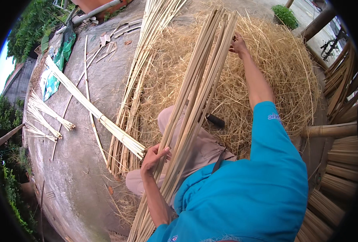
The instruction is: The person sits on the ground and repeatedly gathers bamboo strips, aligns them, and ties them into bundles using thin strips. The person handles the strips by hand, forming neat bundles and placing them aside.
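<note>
While left hand (pixel 154 155) grips low part of long bamboo strips (pixel 195 92), right hand (pixel 238 45) pinches top. Tied bundles (pixel 94 111) at left of frame look done; loose strips (pixel 136 80) in middle still wait.

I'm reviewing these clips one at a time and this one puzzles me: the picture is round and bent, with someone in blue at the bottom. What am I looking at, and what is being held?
No machine here: a person wears a wide fisheye camera on the head, looking down, so straight edges curve near the rim. The blue is their own shirt. Their left hand grips a long bundle of split bamboo strips low down, across the lap; the right hand holds its far end. Beneath lies a heap of straw-like shavings with a dark handle on it. On the concrete ground lie a tied bundle of strips and smaller fanned bundles.
</note>
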A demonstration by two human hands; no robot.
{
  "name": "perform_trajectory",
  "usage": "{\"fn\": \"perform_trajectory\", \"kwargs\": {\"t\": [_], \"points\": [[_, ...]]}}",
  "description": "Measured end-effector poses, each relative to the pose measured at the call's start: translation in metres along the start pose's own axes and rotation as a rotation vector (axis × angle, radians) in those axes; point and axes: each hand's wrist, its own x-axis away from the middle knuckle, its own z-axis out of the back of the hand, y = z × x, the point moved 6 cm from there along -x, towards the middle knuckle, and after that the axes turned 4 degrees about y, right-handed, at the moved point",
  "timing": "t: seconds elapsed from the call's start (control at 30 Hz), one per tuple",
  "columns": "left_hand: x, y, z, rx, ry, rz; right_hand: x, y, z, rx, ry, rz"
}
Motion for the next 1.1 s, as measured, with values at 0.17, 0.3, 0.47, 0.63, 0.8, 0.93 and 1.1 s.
{"fn": "perform_trajectory", "kwargs": {"t": [0.17,0.3,0.47,0.63,0.8,0.93,1.1], "points": [[-0.002,0.0,0.001,-0.043,0.009,0.036,-0.028,0.01,0.012,-0.064,0.016,-0.045],[-0.008,-0.002,-0.002,-0.012,0.004,0.038,-0.069,0.019,0.096,-0.453,0.392,-0.121],[-0.01,-0.004,0.0,-0.015,0.017,0.038,-0.061,0.041,0.134,-0.194,0.198,-0.359],[-0.006,-0.007,0.002,-0.025,0.038,0.023,0.007,0.059,0.096,0.099,0.19,-0.266],[-0.005,-0.001,-0.003,-0.006,0.032,0.006,0.04,0.022,0.065,0.562,0.336,0.239],[-0.001,-0.004,-0.001,-0.016,0.023,-0.016,0.118,-0.058,0.028,0.318,0.498,0.651],[0.0,0.003,-0.007,-0.022,0.025,-0.025,0.189,-0.119,-0.014,0.486,0.074,0.922]]}}
